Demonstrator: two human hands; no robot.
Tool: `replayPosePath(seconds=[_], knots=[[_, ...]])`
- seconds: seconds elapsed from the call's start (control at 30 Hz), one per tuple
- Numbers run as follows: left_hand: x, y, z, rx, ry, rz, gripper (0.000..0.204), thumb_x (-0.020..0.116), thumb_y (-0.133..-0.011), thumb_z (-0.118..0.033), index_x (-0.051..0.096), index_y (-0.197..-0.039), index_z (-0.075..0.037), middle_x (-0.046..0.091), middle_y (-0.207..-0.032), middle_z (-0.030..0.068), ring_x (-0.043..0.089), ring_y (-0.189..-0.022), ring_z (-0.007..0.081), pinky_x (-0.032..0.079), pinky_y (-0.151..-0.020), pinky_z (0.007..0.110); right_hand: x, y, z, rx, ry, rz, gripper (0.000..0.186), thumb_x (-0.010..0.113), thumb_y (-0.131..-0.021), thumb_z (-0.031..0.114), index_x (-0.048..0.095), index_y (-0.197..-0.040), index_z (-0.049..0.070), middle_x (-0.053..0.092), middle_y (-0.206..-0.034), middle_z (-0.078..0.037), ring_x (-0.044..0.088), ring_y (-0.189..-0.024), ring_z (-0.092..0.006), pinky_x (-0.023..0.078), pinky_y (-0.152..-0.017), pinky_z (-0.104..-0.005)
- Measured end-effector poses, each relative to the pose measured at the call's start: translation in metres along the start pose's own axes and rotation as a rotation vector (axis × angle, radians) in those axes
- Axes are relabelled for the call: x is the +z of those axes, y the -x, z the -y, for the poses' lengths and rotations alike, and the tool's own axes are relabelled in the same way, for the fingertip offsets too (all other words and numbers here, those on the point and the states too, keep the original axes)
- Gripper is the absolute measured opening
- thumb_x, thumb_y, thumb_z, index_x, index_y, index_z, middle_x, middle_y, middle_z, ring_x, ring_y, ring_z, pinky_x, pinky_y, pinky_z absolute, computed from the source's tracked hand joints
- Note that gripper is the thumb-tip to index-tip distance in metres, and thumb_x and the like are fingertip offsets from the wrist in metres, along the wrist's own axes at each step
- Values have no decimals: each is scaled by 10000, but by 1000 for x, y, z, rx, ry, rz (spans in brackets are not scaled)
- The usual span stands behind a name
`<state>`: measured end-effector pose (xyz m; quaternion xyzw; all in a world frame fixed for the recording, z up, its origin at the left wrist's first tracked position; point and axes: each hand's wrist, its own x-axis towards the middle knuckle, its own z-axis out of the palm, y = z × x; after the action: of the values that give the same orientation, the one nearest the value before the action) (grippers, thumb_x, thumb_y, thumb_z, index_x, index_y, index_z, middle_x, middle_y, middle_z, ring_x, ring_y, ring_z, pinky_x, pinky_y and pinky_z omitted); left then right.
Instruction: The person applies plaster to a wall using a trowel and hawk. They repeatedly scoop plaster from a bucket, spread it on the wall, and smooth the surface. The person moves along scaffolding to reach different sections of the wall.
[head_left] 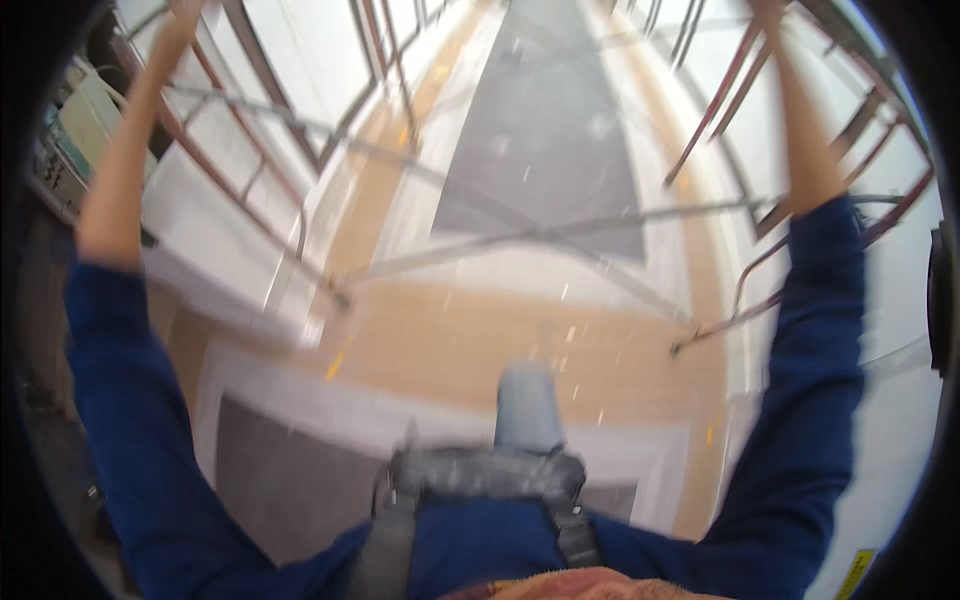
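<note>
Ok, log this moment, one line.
Left hand: top edge, grip unclear | right hand: same | braces: crossed ahead | red frames: both sides

Dressed in a navy top (470,545) with wrinkled sleeves (815,330); strapped with dark grey webbing (385,550) at lower centre; clad in grey-blue trousers (528,408).

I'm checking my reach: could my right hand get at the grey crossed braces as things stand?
Probably yes, by bringing the outstretched right forearm inward: nothing visible blocks the way to the grey crossed braces. Depth is hard to judge, and the right hand is cut off by the top edge.
</note>
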<state>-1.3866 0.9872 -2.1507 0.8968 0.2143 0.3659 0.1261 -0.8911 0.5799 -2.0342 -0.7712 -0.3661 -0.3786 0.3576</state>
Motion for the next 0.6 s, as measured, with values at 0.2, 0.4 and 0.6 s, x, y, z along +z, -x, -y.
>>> replayPosePath(seconds=[0.2,0.4,0.6], knots=[[-166,475,173,-741,-110,-103,269,597,-904,-282,667,-747,-75,617,-654,11,568,-602,142,399,-609,305,14,412,157,35,-399,178,325,573,-925,110,609,-1221,-19,634,-1187,-244,601,-1109,-400,480,-957,-449],[-203,753,189,-1307,113,-18,260,590,-924,-265,657,-773,-65,600,-655,6,542,-556,128,388,-535,296,-228,620,162,1082,-536,415,376,603,-935,160,598,-1279,9,696,-952,-110,650,-769,-158,520,-673,-287],[-210,745,271,-1261,522,-123,251,583,-945,-248,648,-800,-54,583,-655,2,517,-511,114,376,-461,287,-341,391,221,513,-199,17,356,556,-924,117,605,-1255,-6,706,-1005,-128,665,-815,-152,532,-734,-289]])
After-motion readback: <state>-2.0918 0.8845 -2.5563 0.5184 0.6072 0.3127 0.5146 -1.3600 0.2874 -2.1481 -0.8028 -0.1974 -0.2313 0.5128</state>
